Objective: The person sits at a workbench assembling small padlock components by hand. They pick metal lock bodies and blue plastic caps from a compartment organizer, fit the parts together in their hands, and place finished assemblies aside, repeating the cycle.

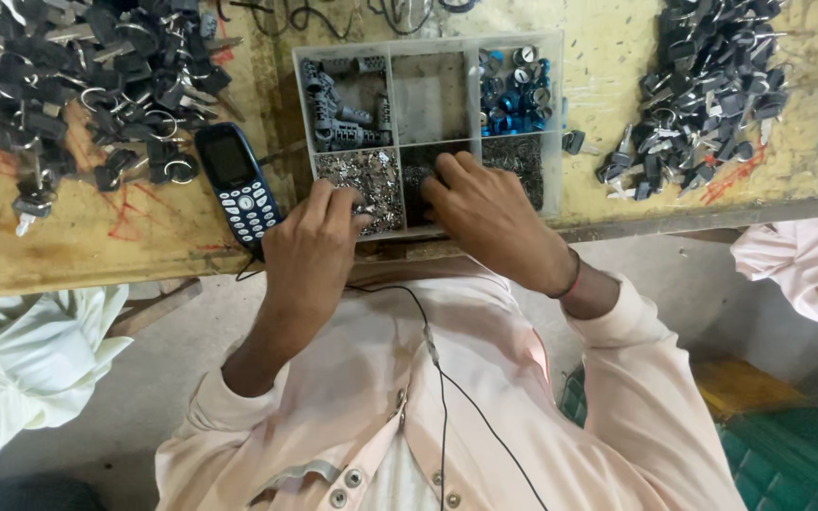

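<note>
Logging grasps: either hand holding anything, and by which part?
Cannot tell. Both the left hand and right hand have fingertips in the compartment tray, hiding any small part.

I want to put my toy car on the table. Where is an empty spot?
The bench is bare between the clear parts tray and the right pile of black keys. Another bare strip runs along the near edge, left of the blue phone. The top left is crowded with the left key pile, and both hands, left hand and right hand, cover the tray's front.
</note>
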Demonstrator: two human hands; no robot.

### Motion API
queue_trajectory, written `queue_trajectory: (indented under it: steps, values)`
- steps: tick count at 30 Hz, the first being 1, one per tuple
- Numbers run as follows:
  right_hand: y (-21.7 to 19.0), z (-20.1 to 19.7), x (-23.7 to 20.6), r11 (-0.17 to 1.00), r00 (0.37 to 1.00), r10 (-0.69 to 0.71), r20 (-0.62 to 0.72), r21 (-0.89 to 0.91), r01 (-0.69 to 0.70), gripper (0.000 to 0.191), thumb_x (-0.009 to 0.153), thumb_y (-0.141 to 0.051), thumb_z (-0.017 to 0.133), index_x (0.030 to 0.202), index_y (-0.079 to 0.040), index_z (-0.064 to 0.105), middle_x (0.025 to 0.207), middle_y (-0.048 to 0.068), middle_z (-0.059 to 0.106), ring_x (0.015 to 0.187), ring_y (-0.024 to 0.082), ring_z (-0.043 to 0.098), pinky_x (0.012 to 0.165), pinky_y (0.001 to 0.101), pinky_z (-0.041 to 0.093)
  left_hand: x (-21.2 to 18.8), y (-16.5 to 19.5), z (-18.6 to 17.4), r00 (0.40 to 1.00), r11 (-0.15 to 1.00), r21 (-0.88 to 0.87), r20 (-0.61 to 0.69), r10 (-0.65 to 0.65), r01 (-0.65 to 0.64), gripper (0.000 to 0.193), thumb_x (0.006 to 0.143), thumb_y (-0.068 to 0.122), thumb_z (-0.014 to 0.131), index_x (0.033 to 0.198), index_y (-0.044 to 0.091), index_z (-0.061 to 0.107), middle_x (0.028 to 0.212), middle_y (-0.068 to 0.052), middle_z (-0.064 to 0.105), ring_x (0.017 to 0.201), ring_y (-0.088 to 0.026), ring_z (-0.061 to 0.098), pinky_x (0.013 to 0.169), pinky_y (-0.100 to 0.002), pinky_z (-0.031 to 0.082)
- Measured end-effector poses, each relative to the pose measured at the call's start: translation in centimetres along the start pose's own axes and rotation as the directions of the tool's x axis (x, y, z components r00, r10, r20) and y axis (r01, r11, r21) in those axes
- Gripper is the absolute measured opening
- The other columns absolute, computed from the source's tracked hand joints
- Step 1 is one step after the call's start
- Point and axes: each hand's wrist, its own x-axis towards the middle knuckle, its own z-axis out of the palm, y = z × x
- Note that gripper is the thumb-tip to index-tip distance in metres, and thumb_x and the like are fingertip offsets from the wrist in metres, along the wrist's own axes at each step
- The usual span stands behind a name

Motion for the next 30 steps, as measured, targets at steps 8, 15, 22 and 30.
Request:
queue_trajectory:
  steps: [8, 15, 22, 30]
  values:
    - [0.3, 1.2, 0.3, 0.975, 0.994, 0.106, -0.015, 0.196, -0.101, 0.016, 0.097, -0.018, 0.069, 0.100, -0.005, 0.061, 0.091, 0.011, 0.060, 0.082, 0.035, 0.063, 0.062, 0.0471, 0.048, -0.4, -0.3, -1.1, 0.997, 0.970, -0.241, -0.069, -0.026, 0.009, 0.014, 0.093, 0.009, 0.075, 0.097, 0.007, 0.062, 0.092, -0.007, 0.064, 0.077, -0.027, 0.069, 0.063, -0.039, 0.053]
    - [-0.2, 0.3, 0.1, 0.894, 0.968, 0.240, -0.072, 0.404, -0.192, 0.013, 0.093, -0.012, 0.075, 0.103, -0.006, 0.068, 0.096, 0.010, 0.068, 0.079, 0.033, 0.068, 0.065, 0.0410, 0.053, -0.6, 0.0, -1.2, 0.984, 0.840, -0.542, -0.129, -0.121, 0.033, 0.014, 0.090, 0.000, 0.078, 0.101, 0.003, 0.069, 0.097, -0.008, 0.073, 0.084, -0.023, 0.074, 0.071, -0.032, 0.058]
    - [0.1, 1.6, -1.1, 0.810, 0.939, 0.289, -0.185, 0.570, -0.137, 0.010, 0.100, -0.003, 0.070, 0.108, -0.002, 0.063, 0.096, 0.010, 0.059, 0.080, 0.026, 0.061, 0.069, 0.0349, 0.049, -0.6, 1.5, 0.5, 0.971, 0.585, -0.804, -0.042, -0.236, 0.107, 0.011, 0.095, 0.001, 0.077, 0.105, 0.002, 0.075, 0.099, -0.008, 0.076, 0.085, -0.013, 0.074, 0.073, -0.026, 0.061]
    - [0.3, 2.9, -2.9, -0.053, 0.890, 0.358, 0.284, 0.957, -0.284, 0.012, 0.108, -0.016, 0.060, 0.106, -0.004, 0.061, 0.091, -0.007, 0.057, 0.070, -0.001, 0.046, 0.058, 0.0159, 0.037, -0.2, 2.6, 3.7, 0.958, 0.070, -0.978, 0.175, -0.228, 0.195, 0.018, 0.101, 0.003, 0.070, 0.117, -0.003, 0.072, 0.103, -0.009, 0.077, 0.094, -0.013, 0.076, 0.080, -0.026, 0.065]
